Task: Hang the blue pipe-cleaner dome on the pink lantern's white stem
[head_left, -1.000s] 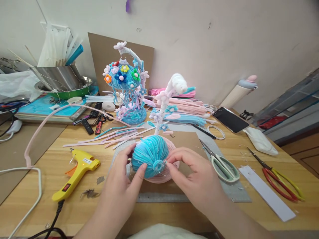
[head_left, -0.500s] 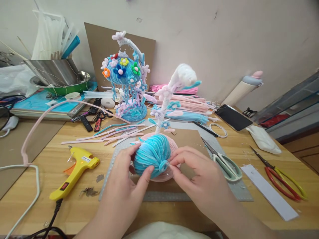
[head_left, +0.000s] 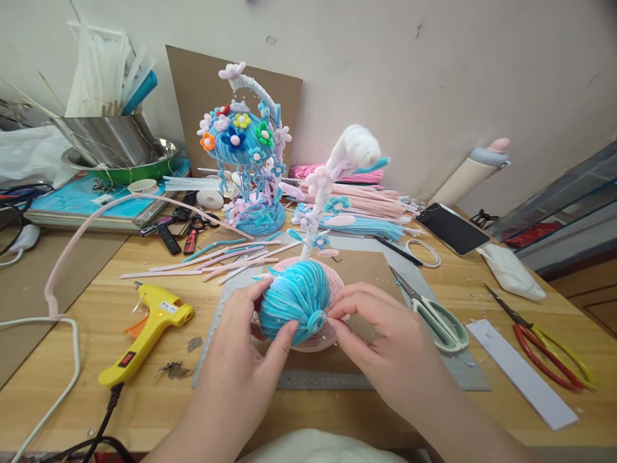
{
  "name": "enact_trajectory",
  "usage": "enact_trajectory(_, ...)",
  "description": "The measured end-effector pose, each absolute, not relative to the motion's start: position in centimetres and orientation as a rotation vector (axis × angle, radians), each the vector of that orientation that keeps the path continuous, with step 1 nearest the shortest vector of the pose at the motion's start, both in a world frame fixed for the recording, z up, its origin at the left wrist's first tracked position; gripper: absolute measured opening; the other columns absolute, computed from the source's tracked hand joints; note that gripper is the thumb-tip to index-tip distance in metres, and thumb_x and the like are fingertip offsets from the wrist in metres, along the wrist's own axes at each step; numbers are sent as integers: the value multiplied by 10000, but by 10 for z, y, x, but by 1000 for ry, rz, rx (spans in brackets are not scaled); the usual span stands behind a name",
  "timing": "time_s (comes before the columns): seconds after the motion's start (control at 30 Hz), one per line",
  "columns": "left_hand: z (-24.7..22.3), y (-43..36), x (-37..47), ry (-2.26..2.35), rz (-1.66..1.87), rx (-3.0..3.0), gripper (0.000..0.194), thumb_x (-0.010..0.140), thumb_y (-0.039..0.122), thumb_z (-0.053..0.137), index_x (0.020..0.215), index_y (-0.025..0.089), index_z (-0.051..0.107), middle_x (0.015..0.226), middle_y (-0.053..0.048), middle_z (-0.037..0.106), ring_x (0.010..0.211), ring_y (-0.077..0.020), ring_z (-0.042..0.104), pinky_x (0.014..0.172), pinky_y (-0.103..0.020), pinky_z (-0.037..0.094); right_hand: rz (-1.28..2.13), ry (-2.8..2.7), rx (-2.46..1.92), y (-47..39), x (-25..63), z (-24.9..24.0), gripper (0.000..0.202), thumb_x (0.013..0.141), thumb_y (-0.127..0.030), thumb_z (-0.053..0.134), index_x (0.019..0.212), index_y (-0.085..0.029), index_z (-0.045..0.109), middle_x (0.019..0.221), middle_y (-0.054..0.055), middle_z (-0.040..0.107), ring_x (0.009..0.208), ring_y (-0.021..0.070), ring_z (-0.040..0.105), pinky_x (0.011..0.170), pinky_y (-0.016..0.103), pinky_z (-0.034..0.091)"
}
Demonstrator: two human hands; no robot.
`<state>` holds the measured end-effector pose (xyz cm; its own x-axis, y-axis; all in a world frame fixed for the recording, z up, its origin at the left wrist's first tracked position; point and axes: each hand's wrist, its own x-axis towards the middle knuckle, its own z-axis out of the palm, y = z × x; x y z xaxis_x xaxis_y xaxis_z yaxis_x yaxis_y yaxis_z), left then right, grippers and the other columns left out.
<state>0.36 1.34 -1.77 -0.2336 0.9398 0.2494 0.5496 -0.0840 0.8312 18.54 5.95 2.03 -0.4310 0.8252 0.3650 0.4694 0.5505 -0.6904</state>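
A blue dome of pipe cleaners (head_left: 295,299) is tilted toward me, with a small round blue knob (head_left: 315,320) at its crown. My left hand (head_left: 243,344) grips the dome's left side, thumb on the front. At the knob my right hand (head_left: 380,341) pinches with thumb and forefinger; whatever lies between the tips is too small to make out. Behind the dome is a round pink base (head_left: 336,273), partly hidden. From there rises a white wrapped stem (head_left: 315,215) with pastel flowers and a curved fluffy top.
A yellow glue gun (head_left: 149,331) lies on the left with its cord. Green-handled scissors (head_left: 436,318) and red-and-yellow-handled pliers (head_left: 540,344) are on the right. Behind stand a finished-looking flowered jellyfish piece (head_left: 231,141), pipe cleaner bundles (head_left: 357,196) and a phone (head_left: 452,228).
Both hands and the dome hold nearly the same pose. The view has shifted very slightly.
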Motion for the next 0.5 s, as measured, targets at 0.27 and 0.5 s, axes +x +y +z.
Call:
enact_trajectory(0.27,-18,13,3,1785,1246,1632,445,832,335,598,1249,291,448,1123,-61,568,934,-207,587,714,-338,538,652,-2124,-1045,59,184,22,241,754,24,510,752,-204,585,820,13,619,776,137,596,680,239,473)
enact_trajectory(0.5,-17,13,4,1782,1240,1628,445,831,345,602,1246,291,450,1123,-60,569,941,-206,590,731,-338,536,637,-2174,-1066,59,183,22,227,759,24,487,747,-190,562,805,17,597,752,139,580,668,245,462)
